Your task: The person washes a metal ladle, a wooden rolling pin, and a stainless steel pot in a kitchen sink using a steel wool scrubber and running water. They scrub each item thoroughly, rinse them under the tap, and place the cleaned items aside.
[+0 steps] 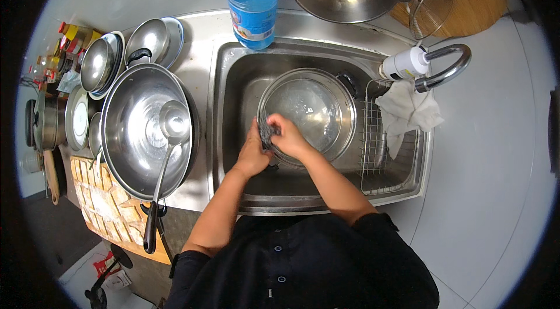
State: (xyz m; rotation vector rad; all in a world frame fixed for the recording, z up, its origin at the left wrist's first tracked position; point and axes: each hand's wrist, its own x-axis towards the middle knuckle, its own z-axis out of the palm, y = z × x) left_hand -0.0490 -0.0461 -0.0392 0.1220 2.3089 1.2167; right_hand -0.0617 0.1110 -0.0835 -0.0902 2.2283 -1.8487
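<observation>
A round stainless steel pot [315,112] with black side handles sits in the sink basin [238,90]. Its inside shines, and some liquid seems to lie at the bottom. My right hand [288,136] pinches a grey steel wool scrubber [265,131] against the left part of the pot's rim. Just outside that same rim, my left hand [253,151] steadies the pot with its fingers along the wall. The lower black handle is mostly hidden below my hands.
A wire rack [372,142] with a white cloth [409,110] hangs at the basin's right, beside a curved faucet [455,57]. A blue water bottle [252,11] stands behind. Left are a steel wok [127,134] holding a ladle [173,123], stacked bowls [97,66] and a floured dough board [105,204].
</observation>
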